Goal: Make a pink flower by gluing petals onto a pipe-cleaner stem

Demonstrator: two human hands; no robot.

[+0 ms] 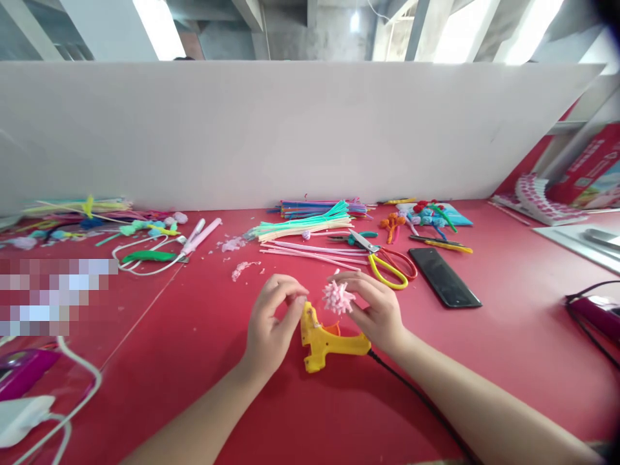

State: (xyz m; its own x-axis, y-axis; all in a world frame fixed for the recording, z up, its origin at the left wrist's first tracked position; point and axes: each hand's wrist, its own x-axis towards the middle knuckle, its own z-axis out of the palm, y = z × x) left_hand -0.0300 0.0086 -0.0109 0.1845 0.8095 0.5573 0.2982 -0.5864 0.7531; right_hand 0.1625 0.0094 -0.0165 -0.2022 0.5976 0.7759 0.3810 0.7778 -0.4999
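A pink spiky pipe-cleaner flower (338,297) is pinched in the fingers of my right hand (380,310), raised above the table. Below it a yellow hot glue gun (334,344) lies on its side, its orange trigger partly showing and its black cord running off to the lower right. My left hand (276,316) is closed, thumb against fingers, right by the upper end of the glue gun. What sits between those fingertips, if anything, is hidden or too small to make out.
Behind my hands lie scissors (387,268), pink pipe cleaners (310,254) and a mint bundle (305,223). A black phone (444,278) is at right. A pink hair straightener (203,237) and white cables lie left. A white partition (290,135) borders the red table (203,368).
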